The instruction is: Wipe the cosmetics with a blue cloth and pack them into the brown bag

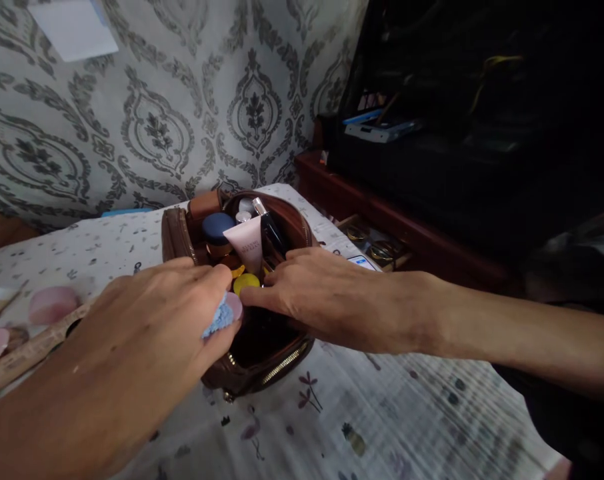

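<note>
On the bed stands an unzipped brown toiletry bag (295,350). My left hand (147,327), at its near left side, is closed round a small pink-and-blue thing (219,315) with a smooth pink round end and a rough blue side. My right hand (322,293) reaches over the bag's right side into the opening. Its thumb is stretched apart from the fingers, close to a round yellow lid (247,283); the other fingertips are partly hidden. A pale pink squeeze tube (247,241), a jar with a dark blue lid (218,228) and a black tube with a silver cap (272,227) stand inside.
Pink round items (53,303) and a long beige patterned item (29,360) lie at left on the patterned sheet (302,427). A phone (362,263) lies right of the bag. Beyond the sheet's right edge, an open drawer (369,243) holds round metallic objects. Patterned wallpaper stands behind.
</note>
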`<state>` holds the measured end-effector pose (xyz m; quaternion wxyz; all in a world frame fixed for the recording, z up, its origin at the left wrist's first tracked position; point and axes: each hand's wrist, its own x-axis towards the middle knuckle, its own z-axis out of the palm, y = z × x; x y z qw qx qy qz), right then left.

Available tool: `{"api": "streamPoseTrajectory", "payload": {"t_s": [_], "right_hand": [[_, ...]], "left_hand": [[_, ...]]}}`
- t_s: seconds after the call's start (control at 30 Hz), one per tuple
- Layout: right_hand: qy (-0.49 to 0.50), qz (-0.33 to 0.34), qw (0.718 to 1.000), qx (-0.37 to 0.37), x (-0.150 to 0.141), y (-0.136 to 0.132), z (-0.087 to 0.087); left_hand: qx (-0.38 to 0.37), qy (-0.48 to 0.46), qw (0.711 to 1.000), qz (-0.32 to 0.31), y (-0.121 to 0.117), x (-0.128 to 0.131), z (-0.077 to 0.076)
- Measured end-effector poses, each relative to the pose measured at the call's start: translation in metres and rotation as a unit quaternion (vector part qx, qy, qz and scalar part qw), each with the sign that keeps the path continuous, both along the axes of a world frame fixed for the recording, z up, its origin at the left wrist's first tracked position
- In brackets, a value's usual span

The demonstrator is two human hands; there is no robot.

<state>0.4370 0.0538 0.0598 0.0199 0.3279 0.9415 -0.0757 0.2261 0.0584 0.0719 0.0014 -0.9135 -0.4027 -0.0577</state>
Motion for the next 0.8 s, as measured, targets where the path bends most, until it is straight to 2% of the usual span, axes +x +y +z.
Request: {"api": "streamPoseTrajectory", "payload": {"t_s": [0.17, 0.33, 0.53, 0.8], "right_hand": [[-0.021, 0.01, 1.0, -0.013, -0.0019, 0.0002, 0.004], [-0.015, 0.023, 0.999, -0.019, -0.0006, 0.0006, 0.0027], [-0.008, 0.051, 0.999, -0.007, 0.0029, 0.0006, 0.0015], [-0.002, 0.049, 0.998, -0.026, 0.0079, 0.0014, 0.0055]], "left_hand": [[0.025, -0.007, 0.999, 0.019, -0.0032, 0.001, -0.0014], [0.01, -0.005, 1.0, -0.012, -0.0035, -0.0024, -0.0004], [0.041, -0.009, 0.999, 0.029, -0.0076, -0.0024, -0.0044], [0.005, -0.014, 0.999, 0.043, -0.0035, 0.0031, 0.0002]]}}
